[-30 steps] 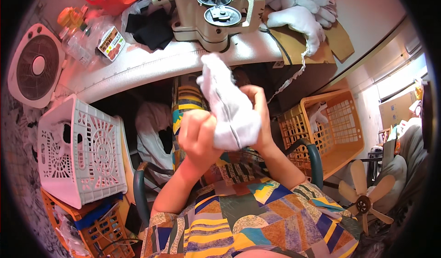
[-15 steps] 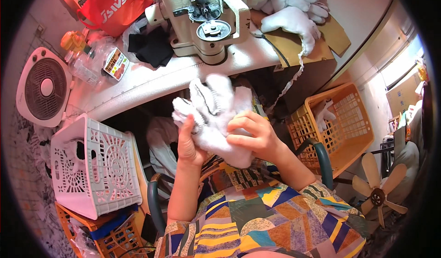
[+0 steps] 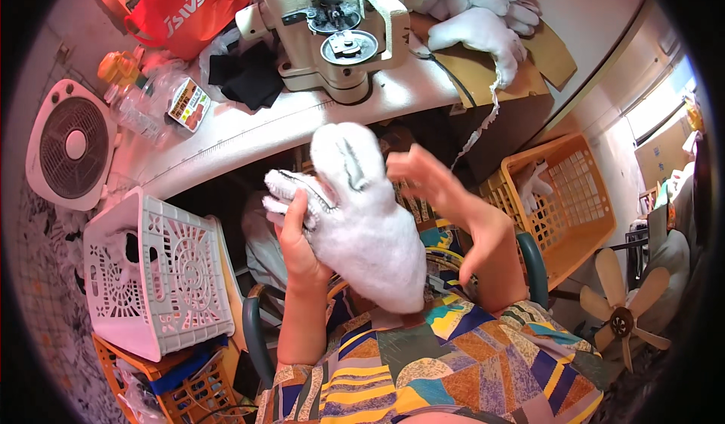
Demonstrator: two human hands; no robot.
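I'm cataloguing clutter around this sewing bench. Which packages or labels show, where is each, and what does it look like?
Red bag: back left of the bench, crumpled, white lettering.
Small packet: bench's left end, rectangular, red, yellow and white label.
Clear plastic bottle: beside the packet, lying down.

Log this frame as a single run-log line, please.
left hand: grip on white glove | right hand: open, beside glove, not gripping | background: sewing machine, orange basket
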